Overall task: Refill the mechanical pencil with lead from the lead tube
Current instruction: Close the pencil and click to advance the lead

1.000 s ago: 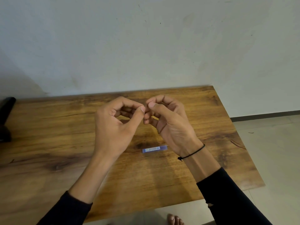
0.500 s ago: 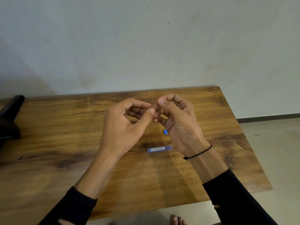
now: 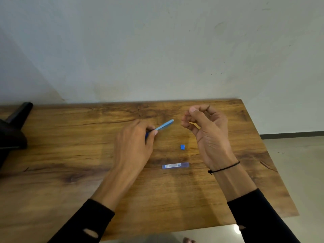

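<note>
My left hand [image 3: 135, 142] grips a light blue mechanical pencil [image 3: 164, 125] low on its barrel, and the free end points up and to the right. My right hand [image 3: 205, 130] is held a short way to the right of that end, fingers pinched together; a thin sliver shows at the fingertips, too small to identify. A small blue cap [image 3: 182, 147] lies on the wooden table [image 3: 70, 155] between my hands. The clear blue lead tube [image 3: 175, 165] lies flat nearer to me, touched by neither hand.
A black object [image 3: 12, 130] stands at the table's left edge against the wall. The table's right edge drops to a tiled floor [image 3: 298, 163]. A bare foot [image 3: 188, 240] shows below the near edge.
My hands were joined together over the table; they have now pulled apart. The left one has moved left and down with the pencil, which is now visible. The blue cap has come into view.
</note>
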`<action>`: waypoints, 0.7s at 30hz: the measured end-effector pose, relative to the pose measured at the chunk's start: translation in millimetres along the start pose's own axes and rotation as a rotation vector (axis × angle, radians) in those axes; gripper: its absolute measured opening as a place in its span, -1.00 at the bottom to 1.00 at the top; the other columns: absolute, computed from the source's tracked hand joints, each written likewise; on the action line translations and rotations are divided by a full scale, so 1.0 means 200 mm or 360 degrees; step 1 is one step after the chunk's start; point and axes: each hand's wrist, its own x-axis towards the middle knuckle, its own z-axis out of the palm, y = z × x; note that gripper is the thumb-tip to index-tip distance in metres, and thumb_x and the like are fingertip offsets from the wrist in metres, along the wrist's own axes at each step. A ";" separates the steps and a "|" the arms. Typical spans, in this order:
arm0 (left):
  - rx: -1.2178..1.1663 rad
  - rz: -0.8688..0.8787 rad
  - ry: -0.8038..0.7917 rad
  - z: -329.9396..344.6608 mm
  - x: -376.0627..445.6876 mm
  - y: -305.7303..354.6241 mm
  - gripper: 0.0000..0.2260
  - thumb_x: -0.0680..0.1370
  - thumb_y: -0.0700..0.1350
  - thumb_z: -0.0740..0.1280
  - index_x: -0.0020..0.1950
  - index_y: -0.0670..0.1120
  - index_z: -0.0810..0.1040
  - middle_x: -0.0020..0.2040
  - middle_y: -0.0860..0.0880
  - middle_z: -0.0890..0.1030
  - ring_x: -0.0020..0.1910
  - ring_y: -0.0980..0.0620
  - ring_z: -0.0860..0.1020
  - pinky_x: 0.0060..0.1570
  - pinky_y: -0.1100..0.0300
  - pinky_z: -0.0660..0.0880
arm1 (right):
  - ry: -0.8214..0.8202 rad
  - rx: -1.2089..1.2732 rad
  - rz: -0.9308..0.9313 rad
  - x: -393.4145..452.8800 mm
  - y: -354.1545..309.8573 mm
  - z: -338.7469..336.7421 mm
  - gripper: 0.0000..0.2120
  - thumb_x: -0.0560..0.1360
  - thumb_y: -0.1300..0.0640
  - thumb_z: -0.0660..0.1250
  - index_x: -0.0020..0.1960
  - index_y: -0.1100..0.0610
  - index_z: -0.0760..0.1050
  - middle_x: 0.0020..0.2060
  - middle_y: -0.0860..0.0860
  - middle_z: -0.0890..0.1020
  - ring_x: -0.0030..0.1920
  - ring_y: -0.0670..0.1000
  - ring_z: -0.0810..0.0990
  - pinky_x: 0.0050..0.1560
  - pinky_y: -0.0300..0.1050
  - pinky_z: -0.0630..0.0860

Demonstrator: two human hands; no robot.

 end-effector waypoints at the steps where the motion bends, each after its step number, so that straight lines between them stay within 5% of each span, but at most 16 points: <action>1: -0.0180 -0.0034 0.0025 0.00 0.00 0.00 -0.97 0.63 -0.06 0.49 0.06 0.04 0.72 -0.04 0.16 0.74 -0.02 0.11 0.71 -0.09 0.19 0.56 | 0.0026 -0.0043 -0.0031 0.00 0.00 0.00 -0.90 0.62 0.35 0.36 -0.06 0.23 0.56 -0.15 0.22 0.65 -0.13 0.12 0.72 0.02 0.07 0.68; 3: -0.0609 -0.0076 -0.0002 0.00 0.01 0.00 -0.92 0.63 -0.10 0.49 0.06 0.09 0.70 -0.07 0.25 0.74 -0.02 0.25 0.71 -0.02 0.38 0.55 | 0.0039 -0.0060 -0.0071 0.00 -0.01 0.00 -0.92 0.62 0.35 0.36 -0.05 0.25 0.55 -0.07 0.26 0.63 -0.03 0.19 0.75 0.13 0.18 0.69; 7: -0.0988 0.0009 0.0018 -0.02 0.01 0.03 -0.84 0.64 -0.16 0.49 0.05 0.14 0.69 0.02 0.23 0.75 0.04 0.21 0.72 0.02 0.46 0.53 | -0.0086 0.0078 -0.0114 -0.02 -0.04 0.00 -0.95 0.62 0.36 0.35 -0.02 0.29 0.52 -0.03 0.31 0.58 0.08 0.41 0.73 0.06 0.21 0.70; 12: -0.1065 -0.0005 0.0009 -0.03 0.01 0.03 -0.81 0.63 -0.17 0.50 0.04 0.15 0.68 0.01 0.24 0.75 0.03 0.20 0.71 -0.10 0.46 0.55 | -0.0182 0.0126 -0.0201 -0.03 -0.06 0.02 -0.98 0.59 0.37 0.34 0.00 0.33 0.52 -0.06 0.35 0.60 -0.03 0.30 0.77 -0.01 0.15 0.72; 18: -0.1011 0.0036 0.0015 -0.04 0.01 0.01 -0.80 0.63 -0.16 0.50 0.03 0.18 0.67 0.00 0.27 0.74 0.05 0.20 0.71 -0.08 0.43 0.56 | -0.0231 0.0069 -0.0295 -0.03 -0.06 0.03 -0.76 0.51 0.25 0.41 0.02 0.43 0.51 -0.07 0.52 0.55 -0.01 0.33 0.78 -0.04 0.09 0.74; 21: -0.0995 0.0060 0.0026 -0.04 0.01 0.00 -0.78 0.63 -0.15 0.50 0.03 0.22 0.66 0.00 0.28 0.73 0.06 0.19 0.71 -0.04 0.41 0.55 | -0.0259 0.0045 -0.0329 -0.03 -0.05 0.03 -0.76 0.51 0.26 0.41 0.02 0.44 0.50 -0.11 0.38 0.61 -0.01 0.33 0.78 -0.05 0.06 0.74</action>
